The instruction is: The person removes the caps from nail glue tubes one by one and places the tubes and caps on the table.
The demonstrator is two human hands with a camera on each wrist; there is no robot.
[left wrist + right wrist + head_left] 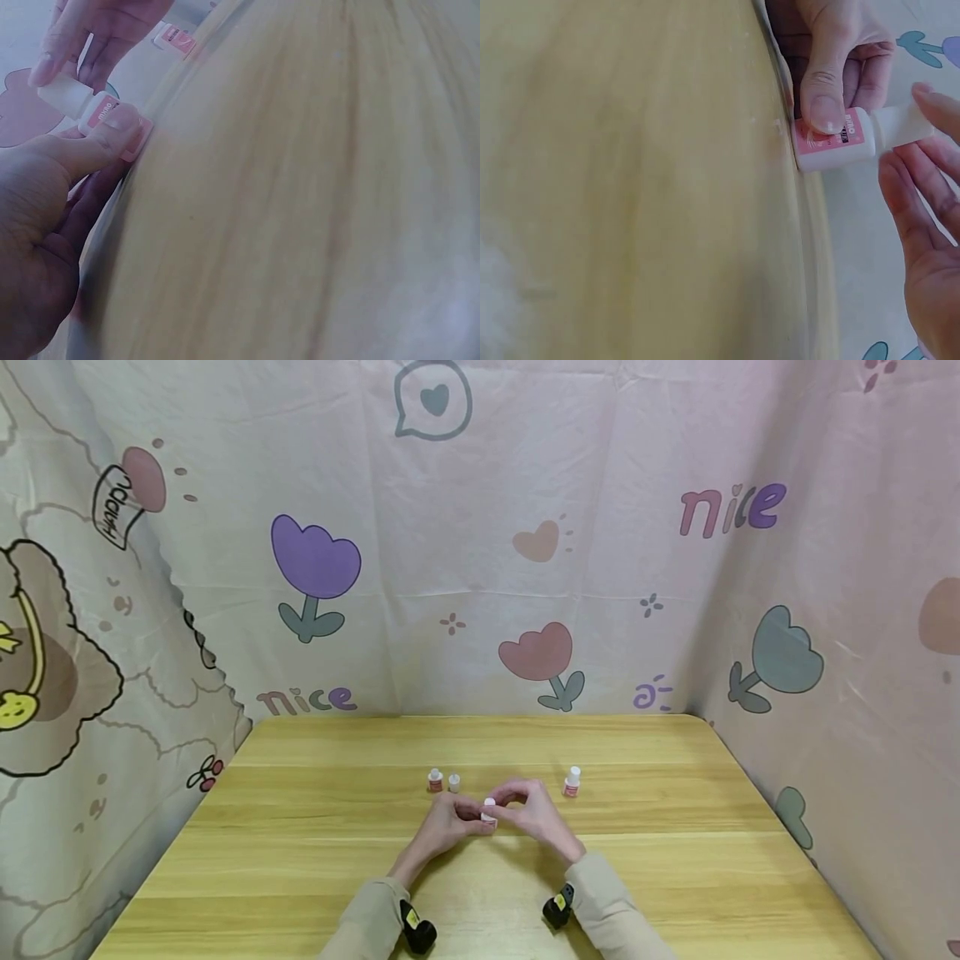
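A small white bottle (489, 818) with a pink label stands upright at the table's middle, between both hands. My left hand (447, 824) grips its body, with the thumb across the label in the left wrist view. The thumb and fingers of my right hand (536, 814) pinch its white cap (902, 125), which sits on the neck. Just beyond the left hand stand a similar bottle (435, 782) and a small white piece (453, 783), which looks like a loose cap. Another capped bottle (572, 782) stands beyond the right hand.
The hands work over a light wooden table (300, 852). A printed cloth (450, 552) hangs behind it and along both sides. Each wrist carries a black camera, one at the left sleeve (367, 914) and one at the right sleeve (611, 902).
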